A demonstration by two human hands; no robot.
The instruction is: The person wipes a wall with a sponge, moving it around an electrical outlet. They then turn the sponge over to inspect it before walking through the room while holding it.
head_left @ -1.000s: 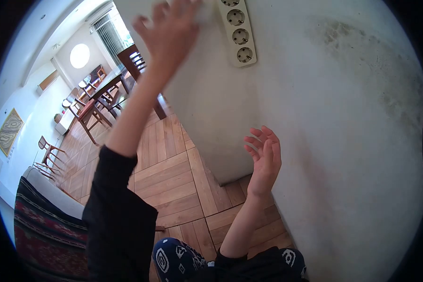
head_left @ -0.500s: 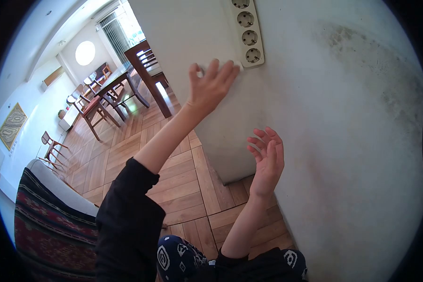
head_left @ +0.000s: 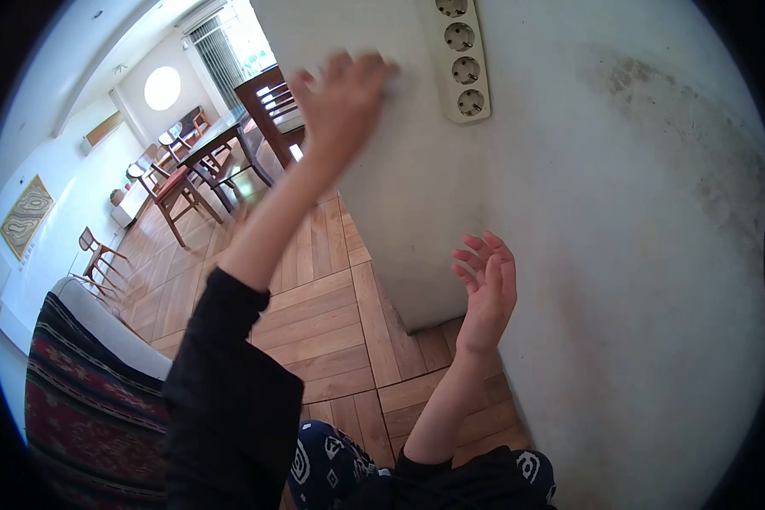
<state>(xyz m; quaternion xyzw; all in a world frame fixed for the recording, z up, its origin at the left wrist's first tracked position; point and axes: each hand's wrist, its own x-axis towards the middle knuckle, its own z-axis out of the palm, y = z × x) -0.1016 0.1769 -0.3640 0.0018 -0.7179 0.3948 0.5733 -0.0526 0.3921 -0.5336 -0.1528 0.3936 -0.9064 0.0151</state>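
My left hand (head_left: 344, 106) is raised at the pale wall (head_left: 421, 183), smeared by motion, its fingers bent towards the surface. A sliver of a small white pad (head_left: 393, 83) shows at the fingertips; most of it is hidden under the fingers. To the right of this hand, a strip of several power sockets (head_left: 466, 70) is fixed to the wall. My right hand (head_left: 489, 293) is held up lower down, near the wall's inner corner. Its fingers are loosely curled and apart, with nothing in them.
Dark mould-like stains (head_left: 680, 110) mark the right-hand wall. A chair with a striped woven cover (head_left: 93, 391) stands at lower left. Wooden parquet (head_left: 314, 331) runs back to a dark table (head_left: 212, 144) and several chairs.
My left hand has moved up and to the left along the wall, away from the sockets, with the white pad. My right hand has stayed almost still. The view has shifted slightly.
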